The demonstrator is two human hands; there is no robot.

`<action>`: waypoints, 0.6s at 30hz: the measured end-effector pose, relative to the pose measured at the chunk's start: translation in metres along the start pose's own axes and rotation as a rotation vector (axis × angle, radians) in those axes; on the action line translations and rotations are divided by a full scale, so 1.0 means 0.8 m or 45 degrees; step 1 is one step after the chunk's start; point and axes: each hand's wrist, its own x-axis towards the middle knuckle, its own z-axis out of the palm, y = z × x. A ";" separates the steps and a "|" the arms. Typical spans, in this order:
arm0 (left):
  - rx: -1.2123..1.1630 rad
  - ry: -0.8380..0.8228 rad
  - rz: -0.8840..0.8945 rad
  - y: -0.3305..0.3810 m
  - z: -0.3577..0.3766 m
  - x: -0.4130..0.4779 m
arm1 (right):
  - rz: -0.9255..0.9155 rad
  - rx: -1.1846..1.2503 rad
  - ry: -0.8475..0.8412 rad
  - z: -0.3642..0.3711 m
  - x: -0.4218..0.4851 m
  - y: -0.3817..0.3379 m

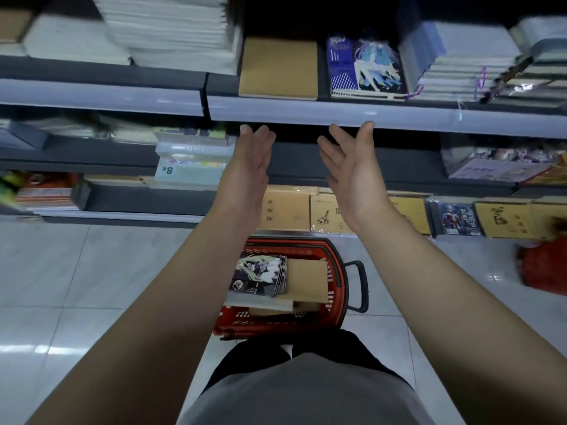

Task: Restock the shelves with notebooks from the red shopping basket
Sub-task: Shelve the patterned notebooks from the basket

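A shelf unit (306, 116) spans the whole width, in several tiers. The top tier in view carries tall white stacks (171, 32) on the left, then a lone brown notebook (278, 67) lying flat, a blue illustrated notebook (365, 67) just beside it, and further grey stacks (460, 62) to the right. The tier below is mostly shadowed in the middle; at its left lies a pile of pads (191, 161), one marked 8K, and at its right wrapped packs (497, 167). The lowest tier holds a row of brown books (503, 219) with one blue illustrated cover (457, 219) among them.

On the pale tiled floor (61, 271), just in front of the lowest tier, stands the red basket (276, 326) with a black handle (359, 286) folded out to its right. Inside it lie more notebooks: an illustrated stack (260, 276) on the left, a brown cover (308, 280) beside it, and white and brown ones partly showing underneath. A red mesh bag (543, 268) sits on the floor at far right.

Both arms reach forward above the basket. The left hand (253, 170) and right hand (352, 176) are raised just under the top tier's front edge, palms facing each other, fingers straight and loosely spread, holding nothing. The right thumb tip overlaps that edge; whether it touches is unclear.
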 end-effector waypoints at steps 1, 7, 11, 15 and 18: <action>0.010 -0.003 0.001 -0.004 -0.007 -0.006 | 0.000 -0.017 -0.006 0.004 -0.005 0.007; 0.044 -0.027 -0.021 -0.022 -0.043 -0.026 | 0.027 -0.076 -0.003 0.032 -0.023 0.047; 0.061 0.006 -0.068 -0.039 -0.058 -0.028 | 0.056 -0.127 -0.009 0.049 -0.024 0.075; 0.046 0.026 -0.117 -0.061 -0.071 -0.025 | 0.085 -0.153 -0.033 0.060 -0.014 0.098; -0.018 0.038 -0.139 -0.076 -0.083 -0.020 | 0.130 -0.168 -0.065 0.060 0.000 0.115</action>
